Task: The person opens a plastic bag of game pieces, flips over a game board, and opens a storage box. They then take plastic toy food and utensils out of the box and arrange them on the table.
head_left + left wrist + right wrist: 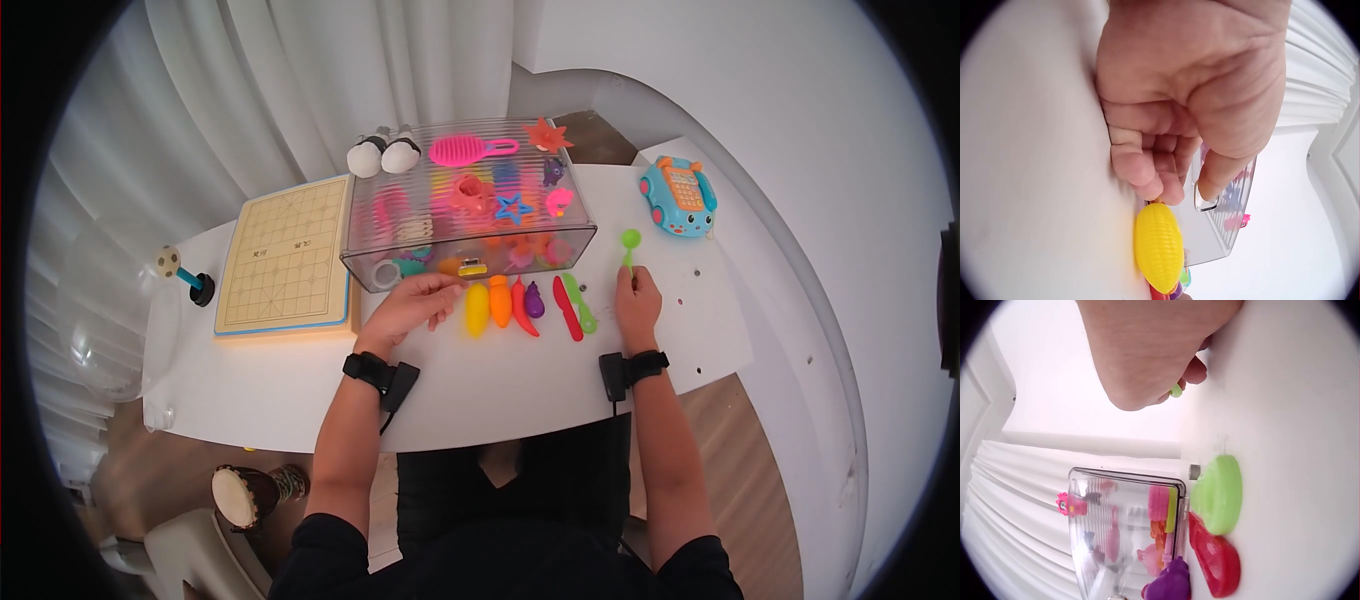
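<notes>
My right hand (pixel 638 300) pinches a small green toy spoon (pixel 630 240) by its handle, its bowl pointing away from me. In the right wrist view, only a bit of the green handle (pixel 1176 390) shows past the fingers. Loosely bent, the fingers of my left hand (pixel 412 305) lie by the yellow toy corn (pixel 478 310), fingertips right at its stem end. To the right of the corn lie an orange toy carrot (pixel 499 302), a red toy chili (pixel 521 308), a purple toy eggplant (pixel 534 299), a red toy knife (pixel 568 308) and a light green toy utensil (pixel 580 303).
A clear ribbed box (pixel 400 235) stands behind the row, with a pink hairbrush (pixel 465 150), a blue star (pixel 514 209) and other toys on top. A Chinese chess board (pixel 285 260) lies at left. At right is a blue toy telephone (pixel 690 210).
</notes>
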A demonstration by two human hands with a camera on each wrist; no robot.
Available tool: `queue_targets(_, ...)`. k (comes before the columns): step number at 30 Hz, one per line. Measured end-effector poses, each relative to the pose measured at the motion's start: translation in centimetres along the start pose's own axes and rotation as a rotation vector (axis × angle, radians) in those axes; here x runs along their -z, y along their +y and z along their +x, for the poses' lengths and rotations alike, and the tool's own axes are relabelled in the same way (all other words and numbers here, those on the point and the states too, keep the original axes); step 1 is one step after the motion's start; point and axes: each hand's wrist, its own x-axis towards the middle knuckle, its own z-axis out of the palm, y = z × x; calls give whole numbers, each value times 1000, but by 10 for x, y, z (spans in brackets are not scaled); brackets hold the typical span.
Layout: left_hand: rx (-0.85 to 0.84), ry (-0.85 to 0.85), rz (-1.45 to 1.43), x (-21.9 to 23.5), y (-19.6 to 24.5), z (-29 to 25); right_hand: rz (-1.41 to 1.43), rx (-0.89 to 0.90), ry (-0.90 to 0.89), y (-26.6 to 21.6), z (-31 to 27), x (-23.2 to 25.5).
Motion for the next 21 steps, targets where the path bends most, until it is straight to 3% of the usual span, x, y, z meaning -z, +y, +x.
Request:
queue_targets(5,-3,-15,21,1,2,0,483,-146,-39,-4,-3,7)
queue_targets(9,-24,-45,80,4,1,1,468,-104,-135,-34,-9,34)
queue_targets(11,-25,-47,98,3,2,-1,267,154,-285,-52,-16,50)
queue_targets(12,-15,-40,103,2,2,0,264,153,-287,-64,-20,55)
queue_targets(14,-8,-36,106,1,2,1,261,330,-473,-91,-33,55)
queue_targets(17,-2,-46,89,2,1,1,216,414,-624,-126,-49,48)
queue_targets(21,-10,-52,56,3,0,1,153,432,-693,-145,-62,34)
